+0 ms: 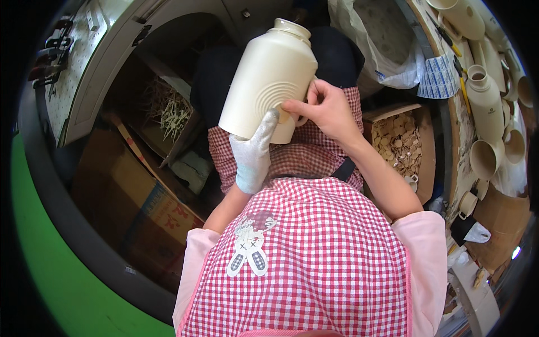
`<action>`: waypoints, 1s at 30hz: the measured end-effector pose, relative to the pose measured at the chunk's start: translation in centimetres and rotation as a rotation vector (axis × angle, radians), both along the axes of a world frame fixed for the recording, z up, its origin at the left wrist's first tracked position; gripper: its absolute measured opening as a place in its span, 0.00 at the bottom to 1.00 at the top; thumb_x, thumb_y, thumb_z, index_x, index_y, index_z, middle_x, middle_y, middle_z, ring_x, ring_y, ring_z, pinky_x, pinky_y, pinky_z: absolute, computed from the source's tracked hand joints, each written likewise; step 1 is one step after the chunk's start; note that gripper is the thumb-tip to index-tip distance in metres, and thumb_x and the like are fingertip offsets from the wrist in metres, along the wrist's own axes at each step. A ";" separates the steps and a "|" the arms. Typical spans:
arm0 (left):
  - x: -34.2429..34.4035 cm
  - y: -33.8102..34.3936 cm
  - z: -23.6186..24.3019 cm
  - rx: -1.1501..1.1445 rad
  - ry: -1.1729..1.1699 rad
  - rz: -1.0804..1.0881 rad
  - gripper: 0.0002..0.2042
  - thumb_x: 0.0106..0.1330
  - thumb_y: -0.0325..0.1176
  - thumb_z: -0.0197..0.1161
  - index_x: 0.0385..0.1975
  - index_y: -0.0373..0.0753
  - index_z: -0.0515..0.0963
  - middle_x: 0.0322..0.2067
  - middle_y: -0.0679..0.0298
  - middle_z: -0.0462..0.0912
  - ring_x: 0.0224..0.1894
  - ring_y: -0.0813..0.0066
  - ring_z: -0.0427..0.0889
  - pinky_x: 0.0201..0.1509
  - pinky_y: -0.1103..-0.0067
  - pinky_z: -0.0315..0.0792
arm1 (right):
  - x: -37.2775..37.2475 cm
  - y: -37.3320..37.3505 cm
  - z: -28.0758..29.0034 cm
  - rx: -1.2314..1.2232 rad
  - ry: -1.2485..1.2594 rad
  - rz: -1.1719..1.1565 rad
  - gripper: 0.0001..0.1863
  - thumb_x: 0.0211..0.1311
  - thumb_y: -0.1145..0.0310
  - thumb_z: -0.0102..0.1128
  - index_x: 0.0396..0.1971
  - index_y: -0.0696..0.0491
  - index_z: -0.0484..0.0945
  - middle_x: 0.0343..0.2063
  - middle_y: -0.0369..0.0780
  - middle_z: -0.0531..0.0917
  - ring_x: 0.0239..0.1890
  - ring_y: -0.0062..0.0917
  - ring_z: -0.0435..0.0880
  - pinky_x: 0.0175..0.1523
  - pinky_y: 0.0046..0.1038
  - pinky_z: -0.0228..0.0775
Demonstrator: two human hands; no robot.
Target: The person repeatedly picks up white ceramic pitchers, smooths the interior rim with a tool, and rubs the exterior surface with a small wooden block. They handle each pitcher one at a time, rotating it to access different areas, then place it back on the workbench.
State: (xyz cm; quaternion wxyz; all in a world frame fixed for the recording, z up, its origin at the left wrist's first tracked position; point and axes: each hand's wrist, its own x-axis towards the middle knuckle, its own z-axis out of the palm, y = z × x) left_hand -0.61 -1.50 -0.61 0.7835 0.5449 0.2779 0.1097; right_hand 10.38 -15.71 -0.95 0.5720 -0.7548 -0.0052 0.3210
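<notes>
A cream plastic thermos jug body (272, 73) lies tilted over my lap, its threaded neck pointing away and its wide end toward me. Raised concentric rings mark its side, and part of a handle shows at its right. My left hand (254, 151), in a pale grey glove, grips the wide end with the thumb on the outer wall; its other fingers are hidden. Bare, my right hand (331, 109) has its fingers curled and its thumb tip against the rings. Whether something small is between those fingers cannot be made out.
At right, a cardboard box (397, 143) holds many small cream discs. A workbench (457, 123) beside it carries more cream jug bodies (484, 104), a yellow-handled tool and a blue-white label sheet (438, 77). A clear plastic bag (387, 50) hangs ahead; cardboard (123, 191) stands at left.
</notes>
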 end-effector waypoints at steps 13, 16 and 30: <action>1.2 1.1 1.9 -0.132 -0.036 -0.028 0.22 0.72 0.30 0.68 0.63 0.34 0.74 0.56 0.61 0.83 0.56 0.72 0.82 0.61 0.75 0.76 | 1.8 0.0 0.6 0.148 -0.168 0.112 0.29 0.48 0.60 0.86 0.29 0.48 0.66 0.26 0.29 0.69 0.28 0.14 0.68 0.32 0.18 0.66; 1.6 0.4 1.8 0.075 -0.011 -0.022 0.21 0.68 0.27 0.71 0.60 0.31 0.77 0.52 0.61 0.85 0.52 0.74 0.83 0.58 0.77 0.76 | 1.3 0.1 -0.4 0.222 -0.058 0.045 0.27 0.53 0.66 0.84 0.30 0.47 0.64 0.28 0.29 0.67 0.31 0.13 0.68 0.34 0.16 0.65; 3.2 1.7 3.0 -0.085 -0.085 -0.098 0.20 0.77 0.31 0.60 0.64 0.28 0.74 0.59 0.57 0.81 0.61 0.71 0.80 0.65 0.73 0.75 | 24.0 -24.0 4.4 -0.935 -1.424 0.010 0.09 0.65 0.67 0.64 0.43 0.52 0.85 0.39 0.44 0.87 0.44 0.42 0.86 0.46 0.42 0.79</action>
